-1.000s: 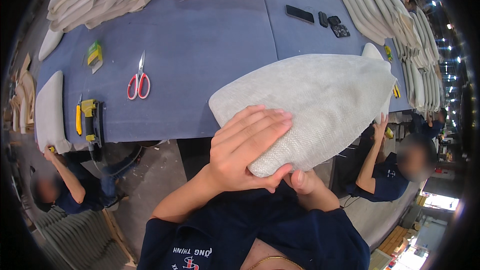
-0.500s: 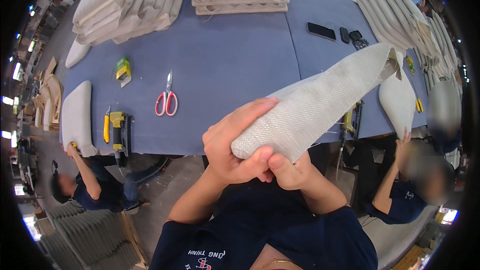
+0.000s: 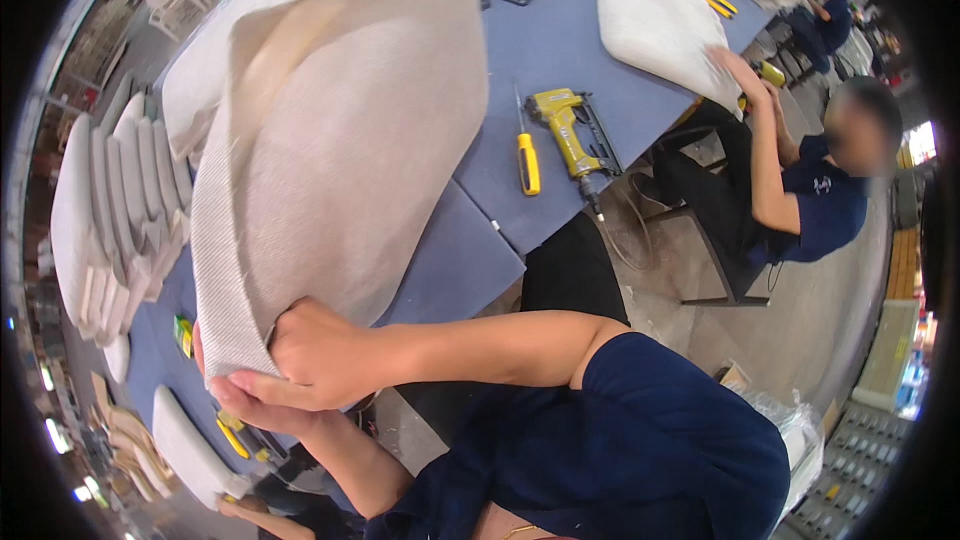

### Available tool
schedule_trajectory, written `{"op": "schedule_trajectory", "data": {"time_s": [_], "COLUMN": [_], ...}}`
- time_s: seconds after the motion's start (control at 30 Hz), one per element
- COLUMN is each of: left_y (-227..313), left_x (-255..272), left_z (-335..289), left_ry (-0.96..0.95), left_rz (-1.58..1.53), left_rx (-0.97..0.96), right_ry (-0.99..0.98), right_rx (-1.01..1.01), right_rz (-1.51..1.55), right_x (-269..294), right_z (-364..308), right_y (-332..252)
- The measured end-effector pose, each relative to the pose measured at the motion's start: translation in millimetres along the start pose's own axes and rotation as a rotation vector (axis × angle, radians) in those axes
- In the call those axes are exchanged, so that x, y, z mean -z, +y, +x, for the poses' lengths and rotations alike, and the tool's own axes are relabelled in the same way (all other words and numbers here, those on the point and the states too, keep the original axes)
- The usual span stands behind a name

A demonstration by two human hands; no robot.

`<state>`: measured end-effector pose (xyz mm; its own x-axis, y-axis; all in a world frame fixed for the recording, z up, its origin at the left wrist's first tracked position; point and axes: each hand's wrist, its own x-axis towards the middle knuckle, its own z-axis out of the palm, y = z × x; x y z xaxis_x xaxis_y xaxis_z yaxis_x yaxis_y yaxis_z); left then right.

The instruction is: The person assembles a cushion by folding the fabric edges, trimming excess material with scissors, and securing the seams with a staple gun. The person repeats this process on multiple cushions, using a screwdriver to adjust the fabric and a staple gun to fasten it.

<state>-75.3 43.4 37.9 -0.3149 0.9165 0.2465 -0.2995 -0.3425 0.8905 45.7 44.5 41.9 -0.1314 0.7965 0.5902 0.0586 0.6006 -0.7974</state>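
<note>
A large beige fabric-covered cushion panel point(image 3: 350, 150) rises before me, tilted, with its broad face toward me. Along its left side runs a folded band of woven fabric. Both hands close on its lower corner. My right hand point(image 3: 325, 352) grips the inner side of the fabric edge, fingers curled. Just below it, my left hand point(image 3: 262, 408) holds the same corner from the outer left side. Part of the left fingers is hidden behind the fabric.
On the blue table point(image 3: 450, 270) lie a yellow staple gun point(image 3: 575, 135) and a yellow-handled screwdriver point(image 3: 528, 160). At right, a co-worker handles a white cushion point(image 3: 655, 25). Stacked cushion panels point(image 3: 115, 220) stand at left. Another co-worker's arm point(image 3: 265, 518) shows at the lower left.
My view has swung to the right. The cushion panel has turned from edge-on to face me and stands more upright, with both hands still gripping its corner.
</note>
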Motion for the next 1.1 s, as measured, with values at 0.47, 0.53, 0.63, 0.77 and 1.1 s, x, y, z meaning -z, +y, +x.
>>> {"op": "schedule_trajectory", "data": {"time_s": [0.47, 0.53, 0.63, 0.77, 1.1], "left_y": [-132, -133, -175, -231, -205], "left_x": [-21, -98, -156, -238, -105], "left_z": [-162, -150, -151, -134, -127], "left_ry": [-1.152, -1.462, -1.090, -0.920, -1.436], "left_rz": [0.630, 1.077, 0.933, 1.092, 0.947], "left_rx": [-0.143, -0.273, -0.413, -0.232, 0.644], "right_ry": [0.061, 0.081, -0.066, -0.147, -0.011], "right_rx": [-0.080, -0.070, -0.109, -0.102, -0.065], "right_rz": [0.138, 0.057, 0.063, 0.126, -0.004], "right_x": [7, 25, 22, 32, 26], "right_z": [44, 41, 27, 4, 35], "right_y": [-2, 1, -12, -28, 2]}}
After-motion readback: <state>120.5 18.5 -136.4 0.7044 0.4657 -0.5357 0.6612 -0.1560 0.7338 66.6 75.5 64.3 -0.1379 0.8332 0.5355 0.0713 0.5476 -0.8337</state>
